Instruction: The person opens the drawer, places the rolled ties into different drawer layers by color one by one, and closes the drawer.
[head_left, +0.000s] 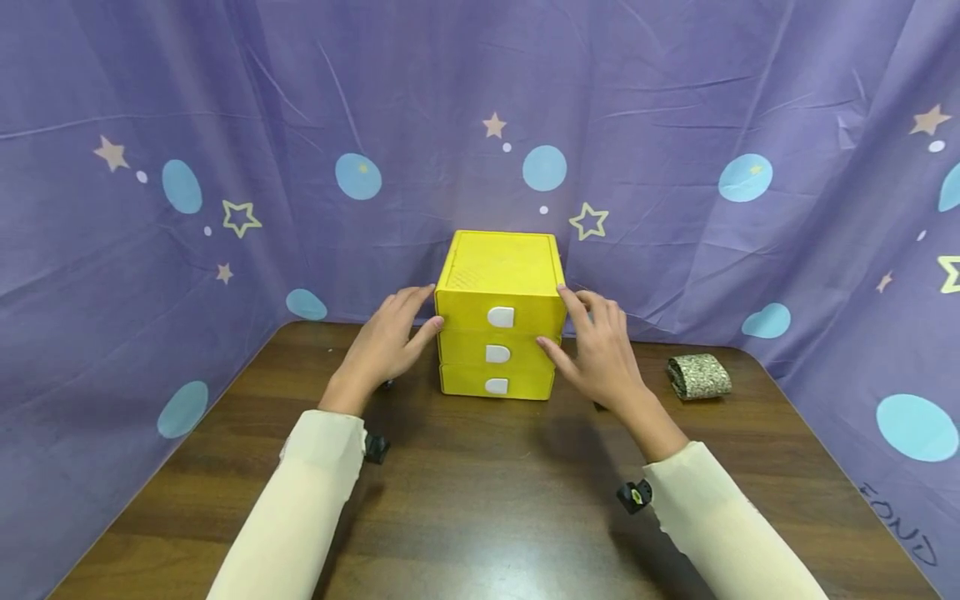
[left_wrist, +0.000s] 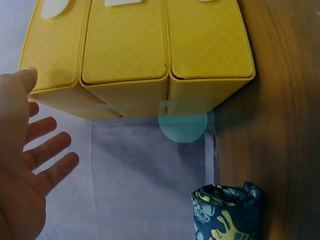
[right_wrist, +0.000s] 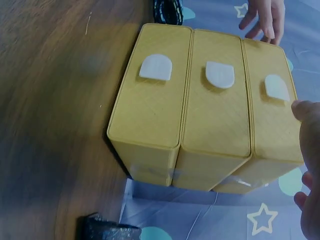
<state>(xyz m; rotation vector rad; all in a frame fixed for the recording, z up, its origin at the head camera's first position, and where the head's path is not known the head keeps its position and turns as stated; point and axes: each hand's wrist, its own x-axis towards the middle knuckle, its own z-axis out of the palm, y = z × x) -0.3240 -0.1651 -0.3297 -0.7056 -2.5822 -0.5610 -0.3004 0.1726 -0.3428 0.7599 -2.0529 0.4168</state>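
A yellow three-drawer box [head_left: 501, 312] with white handles stands at the back middle of a brown table [head_left: 480, 500]; all its drawers are closed. My left hand [head_left: 390, 337] lies against its left side with straight fingers, the thumb at the front edge. On the other side my right hand [head_left: 600, 354] does the same, its index finger at the top corner. From the left wrist, the left hand [left_wrist: 25, 175] is spread beside the box [left_wrist: 135, 50]. From the right wrist, the right hand [right_wrist: 311, 150] sits at the edge of the box [right_wrist: 200, 115].
A rolled patterned cloth [head_left: 698, 376] lies on the table to the box's right. A dark patterned roll [left_wrist: 227, 212] lies near my left hand. A purple curtain [head_left: 675, 208] with stars and dots closes in the table on three sides.
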